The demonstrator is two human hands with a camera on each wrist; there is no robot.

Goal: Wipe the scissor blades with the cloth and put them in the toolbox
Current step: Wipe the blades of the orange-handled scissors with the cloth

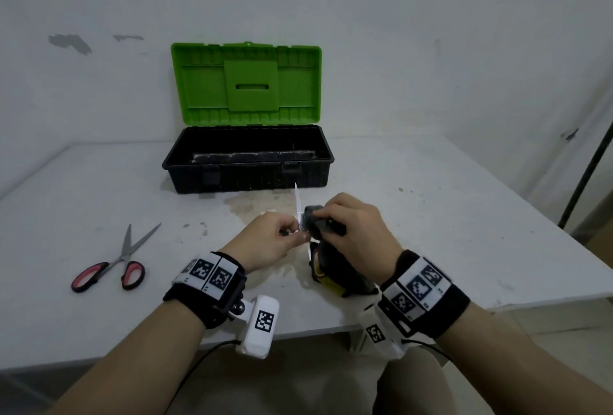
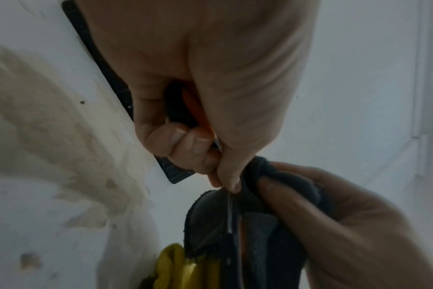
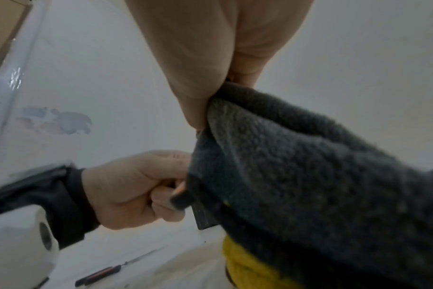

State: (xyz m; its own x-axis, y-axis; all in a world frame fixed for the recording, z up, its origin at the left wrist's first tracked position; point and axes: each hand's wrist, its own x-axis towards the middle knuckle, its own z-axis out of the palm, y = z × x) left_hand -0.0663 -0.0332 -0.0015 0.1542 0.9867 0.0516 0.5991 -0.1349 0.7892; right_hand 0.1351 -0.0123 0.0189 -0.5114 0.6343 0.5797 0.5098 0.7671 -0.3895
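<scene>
**Wipe step in progress: blade pinched in cloth, box not yet loaded**

The held scissors sit between the two grips, over the desk. One thin bright blade sticks up past the fingers towards the box; the second blade shows below the grips, edge-on against the cloth in the left wrist view. Orange-and-black handle is tucked inside the left hand, fingers curled round it, thumb pressed down near the pivot. Right hand is just beside it, fingers bunched round the cloth and pinching it onto the metal right next to the left thumb. The two grips are near touching.

Cloth: dark grey, nubbly fleece-like pile, soft and thick, with a yellow part hanging below the right grip, down towards the desk. Should conform round a thin edge fine. Blade is flat polished steel, narrow, pointed.

My read: wipe under way on this pair, stowing not yet begun. Next move needs the cloth drawn along the blade towards the tip, fold kept over the edge, and the handle grip locked so the blades don't swing shut on the fingers.

Further out: toolbox beyond the grips, black ribbed tub, green moulded lid standing open; inside looks dark, contents not clear. A second pair of scissors, red-and-black handles, blades apart, lies flat well to the left of the left grip. Desk top is white, scuffed, with a brownish stain under the hands.
</scene>
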